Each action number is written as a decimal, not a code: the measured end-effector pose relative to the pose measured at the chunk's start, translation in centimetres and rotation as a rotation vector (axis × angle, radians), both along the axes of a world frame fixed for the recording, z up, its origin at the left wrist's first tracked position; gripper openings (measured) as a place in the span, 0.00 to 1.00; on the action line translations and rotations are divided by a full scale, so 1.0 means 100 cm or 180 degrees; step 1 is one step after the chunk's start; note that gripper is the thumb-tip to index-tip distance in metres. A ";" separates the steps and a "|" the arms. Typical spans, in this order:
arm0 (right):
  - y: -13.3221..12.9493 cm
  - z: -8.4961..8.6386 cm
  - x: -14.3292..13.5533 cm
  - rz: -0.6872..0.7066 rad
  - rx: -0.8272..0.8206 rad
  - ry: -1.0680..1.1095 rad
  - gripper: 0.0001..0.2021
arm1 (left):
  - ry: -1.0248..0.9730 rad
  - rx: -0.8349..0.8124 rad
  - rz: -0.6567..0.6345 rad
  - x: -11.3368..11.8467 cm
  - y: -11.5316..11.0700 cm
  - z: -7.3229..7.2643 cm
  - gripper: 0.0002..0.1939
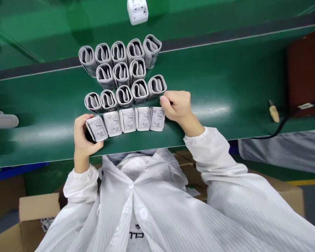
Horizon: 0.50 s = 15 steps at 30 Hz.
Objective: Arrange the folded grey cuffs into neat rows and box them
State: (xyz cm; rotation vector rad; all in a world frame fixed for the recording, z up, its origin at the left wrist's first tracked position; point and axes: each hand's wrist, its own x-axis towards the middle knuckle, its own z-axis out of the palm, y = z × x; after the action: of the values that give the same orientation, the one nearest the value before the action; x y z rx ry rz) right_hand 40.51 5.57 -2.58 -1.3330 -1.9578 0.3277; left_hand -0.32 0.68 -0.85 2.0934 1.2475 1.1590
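My left hand point(81, 141) is curled round the left end of the front row, its fingers and thumb on a rolled blood pressure cuff point(97, 128). That cuff tilts slightly, with its printed label facing up. More label-up cuffs point(129, 120) lie side by side to its right. At the row's right end my right hand point(177, 105) is closed in a fist, close against the last front cuff point(157, 119) and the end of the row behind. Nothing shows in its fingers. Behind stand several rolled grey cuffs point(124, 96) in rows, coiled ends up.
A white plug adapter point(138, 12) sits beyond the green table point(220, 80). Pale plastic pieces point(4, 121) lie at the left edge. To the right are a small wooden-handled tool point(273, 112), a black cable point(283, 124) and a brown box point(307, 73). An open carton point(39, 206) stands below left.
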 end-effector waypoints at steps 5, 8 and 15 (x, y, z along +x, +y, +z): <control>0.000 0.000 0.000 -0.0013 -0.0037 -0.0070 0.31 | 0.0008 0.0064 -0.0029 0.001 0.001 0.001 0.43; 0.000 0.001 0.001 0.0038 0.0017 -0.0001 0.30 | 0.0042 0.0136 -0.0060 0.000 0.002 -0.001 0.44; 0.007 -0.003 -0.001 0.0238 0.0217 0.0218 0.29 | 0.0059 -0.0187 -0.0315 -0.009 0.003 -0.008 0.55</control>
State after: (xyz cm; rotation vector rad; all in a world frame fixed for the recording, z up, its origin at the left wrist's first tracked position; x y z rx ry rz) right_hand 40.41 6.22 -2.92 -1.1924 -1.9475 0.3350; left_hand -1.18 0.95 -1.64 2.1020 1.1582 1.0496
